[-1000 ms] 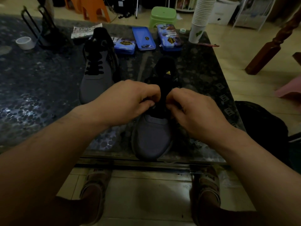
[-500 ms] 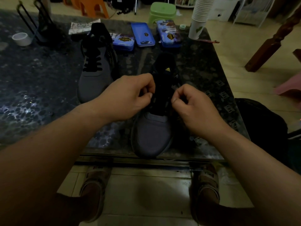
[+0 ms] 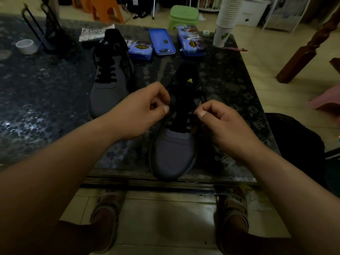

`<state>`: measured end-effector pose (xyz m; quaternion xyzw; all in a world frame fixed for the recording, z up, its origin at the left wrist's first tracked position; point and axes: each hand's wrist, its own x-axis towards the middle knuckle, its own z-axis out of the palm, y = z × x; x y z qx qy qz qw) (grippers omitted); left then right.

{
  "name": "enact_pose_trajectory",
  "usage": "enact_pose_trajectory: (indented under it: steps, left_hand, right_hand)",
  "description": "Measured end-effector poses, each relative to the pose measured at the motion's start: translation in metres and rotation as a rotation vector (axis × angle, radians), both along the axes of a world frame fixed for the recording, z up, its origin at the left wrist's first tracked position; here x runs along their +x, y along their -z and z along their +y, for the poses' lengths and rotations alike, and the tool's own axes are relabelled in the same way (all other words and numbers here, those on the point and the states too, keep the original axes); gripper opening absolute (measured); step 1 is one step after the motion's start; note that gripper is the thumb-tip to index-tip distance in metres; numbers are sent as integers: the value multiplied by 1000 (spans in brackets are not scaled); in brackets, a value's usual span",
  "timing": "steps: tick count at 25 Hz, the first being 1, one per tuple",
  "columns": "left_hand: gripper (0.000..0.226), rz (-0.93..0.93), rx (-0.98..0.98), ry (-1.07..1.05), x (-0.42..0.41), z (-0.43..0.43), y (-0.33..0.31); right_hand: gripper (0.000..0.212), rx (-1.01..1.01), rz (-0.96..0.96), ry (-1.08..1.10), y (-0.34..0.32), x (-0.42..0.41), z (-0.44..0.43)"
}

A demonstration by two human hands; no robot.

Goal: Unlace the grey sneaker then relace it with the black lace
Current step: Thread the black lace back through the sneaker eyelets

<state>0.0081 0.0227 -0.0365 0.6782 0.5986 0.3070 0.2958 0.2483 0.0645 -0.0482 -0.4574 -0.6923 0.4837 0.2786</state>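
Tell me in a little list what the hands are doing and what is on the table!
shoe in front: grey sneaker, toe pointing at the person, by the table's near edge
lace: black lace, crossed over the lower eyelets
left hand: pinches the black lace on its side
right hand: pinches the black lace on the other side
other shoe: second sneaker, further back and to the left, laced up
table: dark, speckled
at the back: blue tins, stack of paper cups

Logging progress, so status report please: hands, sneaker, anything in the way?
Left hand, right hand both pinching black lace. Grey sneaker toe toward person, lower rows laced. Second sneaker apart, not obstructing.
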Motion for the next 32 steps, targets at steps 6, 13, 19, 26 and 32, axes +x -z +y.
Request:
enact_pose_trajectory:
  steps: [6, 13, 19, 26, 32]
  left_hand:
    - [18, 0, -69, 37, 3, -12, 4]
    - [14, 118, 43, 88, 4, -19, -2]
    - [13, 90, 84, -121, 15, -7, 0]
    - [9, 155, 233, -77, 20, 1, -3]
    - [7, 230, 244, -66, 20, -1, -7]
  right_hand:
    - [17, 27, 40, 15, 4, -4, -4]
    - [23, -8, 30, 108, -1, -2, -1]
    - [6, 160, -26, 3, -10, -12, 12]
    - [7, 338, -168, -46, -13, -16, 21]
    - [11, 352, -251, -23, -22, -15, 19]
